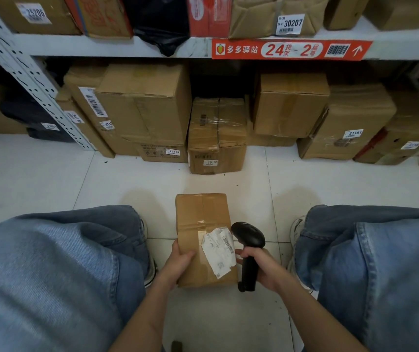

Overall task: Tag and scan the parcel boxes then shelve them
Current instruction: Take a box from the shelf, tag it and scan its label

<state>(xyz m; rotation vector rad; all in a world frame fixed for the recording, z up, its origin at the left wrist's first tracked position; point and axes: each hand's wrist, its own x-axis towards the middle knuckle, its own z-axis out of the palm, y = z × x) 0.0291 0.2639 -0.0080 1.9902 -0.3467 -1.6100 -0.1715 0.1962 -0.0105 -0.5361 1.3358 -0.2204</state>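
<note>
A brown taped parcel box (198, 224) lies on the white tiled floor between my knees. A crumpled white shipping label (217, 251) is stuck to its near right top. My left hand (179, 261) grips the box's near left corner, thumb on top. My right hand (260, 265) holds a black handheld barcode scanner (248, 250) by its handle, just right of the box. The scanner's head sits beside the label's barcode.
A white metal shelf (152, 47) with a red "24-2" sign (289, 50) stands ahead. Several tagged cardboard boxes fill it and the floor under it, box 30105 (216, 138) nearest. My jeans-clad knees (58, 262) flank the parcel on both sides.
</note>
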